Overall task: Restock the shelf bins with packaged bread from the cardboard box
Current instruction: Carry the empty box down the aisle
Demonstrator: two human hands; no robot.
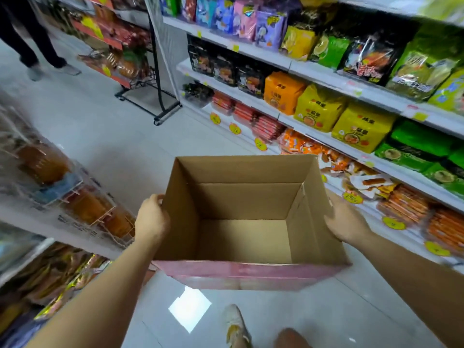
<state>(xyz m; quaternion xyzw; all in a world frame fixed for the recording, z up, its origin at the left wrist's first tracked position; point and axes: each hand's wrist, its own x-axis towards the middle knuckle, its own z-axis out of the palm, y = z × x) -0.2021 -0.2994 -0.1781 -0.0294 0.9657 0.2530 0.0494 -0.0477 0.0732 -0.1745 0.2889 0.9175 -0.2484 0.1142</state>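
An open cardboard box (pixel 246 237) with a pink front face is held up above the floor, and its inside shows nothing but bare cardboard. My left hand (pixel 152 217) grips the box's left wall at the rim, fingers curled over the edge. My right hand (pixel 345 221) presses flat against the outside of the right wall. Clear shelf bins (pixel 75 197) on the left hold brown packaged bread (pixel 42 162), blurred in this view.
A long white shelf (pixel 326 79) of noodle and snack packs runs along the right. A black wire rack on wheels (pixel 148 96) stands ahead. Another person's legs (pixel 32 46) are at far left. My shoe (pixel 236 325) is on the glossy tile floor below.
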